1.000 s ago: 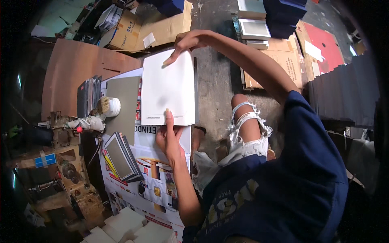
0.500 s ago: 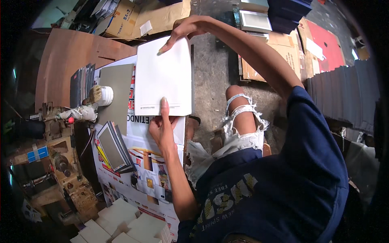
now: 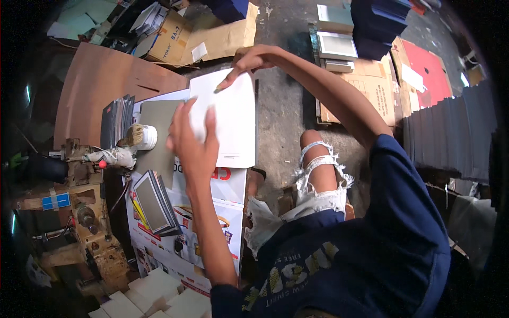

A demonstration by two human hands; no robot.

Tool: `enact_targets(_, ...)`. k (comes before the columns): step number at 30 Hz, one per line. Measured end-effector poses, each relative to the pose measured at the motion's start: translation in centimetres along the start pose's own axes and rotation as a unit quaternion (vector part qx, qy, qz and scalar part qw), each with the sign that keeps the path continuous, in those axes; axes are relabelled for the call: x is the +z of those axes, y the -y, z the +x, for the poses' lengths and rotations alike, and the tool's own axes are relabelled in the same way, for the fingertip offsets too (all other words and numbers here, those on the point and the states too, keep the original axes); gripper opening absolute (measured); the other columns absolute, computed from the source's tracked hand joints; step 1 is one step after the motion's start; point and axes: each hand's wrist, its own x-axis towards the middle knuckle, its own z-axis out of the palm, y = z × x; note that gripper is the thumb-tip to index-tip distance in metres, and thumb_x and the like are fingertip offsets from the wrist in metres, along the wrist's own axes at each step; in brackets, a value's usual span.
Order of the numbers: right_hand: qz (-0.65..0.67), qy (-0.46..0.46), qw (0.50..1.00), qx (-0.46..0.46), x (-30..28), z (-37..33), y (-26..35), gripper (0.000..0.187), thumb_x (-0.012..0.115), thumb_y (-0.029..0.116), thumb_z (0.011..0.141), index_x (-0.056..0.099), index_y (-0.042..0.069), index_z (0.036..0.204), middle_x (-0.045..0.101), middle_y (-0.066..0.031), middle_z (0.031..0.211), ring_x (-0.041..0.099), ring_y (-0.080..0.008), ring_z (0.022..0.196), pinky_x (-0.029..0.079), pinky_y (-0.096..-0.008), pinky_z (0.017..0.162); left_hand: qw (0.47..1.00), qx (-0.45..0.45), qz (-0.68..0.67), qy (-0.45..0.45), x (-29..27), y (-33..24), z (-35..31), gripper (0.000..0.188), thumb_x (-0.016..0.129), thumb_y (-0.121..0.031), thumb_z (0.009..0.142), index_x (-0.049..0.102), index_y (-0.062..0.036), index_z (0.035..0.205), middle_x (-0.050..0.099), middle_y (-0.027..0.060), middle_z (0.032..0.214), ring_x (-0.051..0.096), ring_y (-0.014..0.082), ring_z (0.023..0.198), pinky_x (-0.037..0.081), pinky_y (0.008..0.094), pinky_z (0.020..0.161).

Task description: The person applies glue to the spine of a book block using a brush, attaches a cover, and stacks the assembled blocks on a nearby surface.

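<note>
Mid-frame, the rectangular paper book (image 3: 236, 130) is plain white. Left of it, the flat rectangular cardboard sheet (image 3: 163, 115) is grey, the cylindrical plastic tub (image 3: 150, 137) white. Lower down, the printed paper sheet (image 3: 231, 189) mixes white, red and black. At upper left, the broad flat board (image 3: 106, 95) is reddish brown. Lower right, the fabric T-shirt (image 3: 382, 217) is navy with mottled yellowish lettering.

1. A workshop, apparently for bookbinding.
2. Worn, grimy machine (image 3: 108, 257) beside a low worktable (image 3: 236, 188) covered with printed sheets.
3. Stacked paper blocks (image 3: 156, 286), piled dark covers (image 3: 450, 132).
4. Bare, stained concrete floor (image 3: 281, 100), cardboard carton (image 3: 170, 41).
</note>
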Motion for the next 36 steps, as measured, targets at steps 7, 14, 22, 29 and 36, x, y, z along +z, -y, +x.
enact_targets(7, -0.07, -0.042, 0.997, 0.008, -0.6, 1.5, -1.3, 0.062, 0.087, 0.053, 0.063, 0.075, -0.004, 0.084, 0.072, -0.0141, 0.093, 0.062, -0.0218, 0.071, 0.049, -0.0355, 0.063, 0.982, -0.03, 0.137, 0.128, 4.8, 0.5, 1.6, 0.073, 0.039, -0.069, 0.094, 0.028, -0.0317, 0.156, 0.018, 0.0246, 0.161, 0.019, 0.0481, 0.146, 0.011, 0.0655, 0.114)
enact_targets(14, -0.179, -0.144, 0.973, -0.017, 0.0, -2.0, 1.2, 0.082, 0.085, 0.064, 0.058, 0.075, -0.001, 0.107, 0.073, -0.0172, 0.102, 0.069, -0.0289, 0.094, 0.053, -0.0361, 0.086, 0.983, -0.029, 0.13, 0.128, 5.2, 0.5, 1.7, 0.079, 0.046, -0.073, 0.09, 0.031, -0.032, 0.155, 0.023, 0.0241, 0.16, 0.02, 0.0472, 0.146, 0.015, 0.0659, 0.113)
enact_targets(22, 0.032, -0.159, 0.987, 0.009, 0.2, -4.0, -2.2, 0.072, 0.085, 0.039, 0.074, 0.062, -0.012, 0.12, 0.065, -0.0217, 0.12, 0.065, -0.029, 0.109, 0.053, -0.036, 0.1, 0.983, -0.014, 0.142, 0.116, 5.4, 0.5, 1.6, 0.077, 0.046, -0.074, 0.089, 0.033, -0.0344, 0.154, 0.025, 0.0233, 0.159, 0.022, 0.0473, 0.145, 0.018, 0.0649, 0.112)
enact_targets(29, 0.03, -0.167, 0.985, -0.029, 1.7, -4.2, -0.5, 0.079, 0.085, 0.039, 0.076, 0.053, -0.015, 0.125, 0.058, -0.0236, 0.127, 0.063, -0.03, 0.115, 0.051, -0.0399, 0.104, 0.987, -0.029, 0.127, 0.094, 5.3, 1.8, 1.4, 0.077, 0.048, -0.075, 0.087, 0.036, -0.0359, 0.153, 0.025, 0.0212, 0.16, 0.023, 0.0463, 0.145, 0.017, 0.065, 0.112)
enact_targets(36, 0.021, -0.174, 0.984, -0.033, 1.8, -3.7, -1.8, 0.07, 0.079, 0.04, 0.083, 0.058, -0.009, 0.129, 0.063, -0.0197, 0.125, 0.063, -0.0254, 0.115, 0.049, -0.0355, 0.104, 0.991, -0.018, 0.106, 0.075, 6.0, 2.8, 1.0, 0.078, 0.046, -0.078, 0.086, 0.038, -0.0361, 0.152, 0.025, 0.0214, 0.16, 0.021, 0.0452, 0.146, 0.017, 0.067, 0.111)
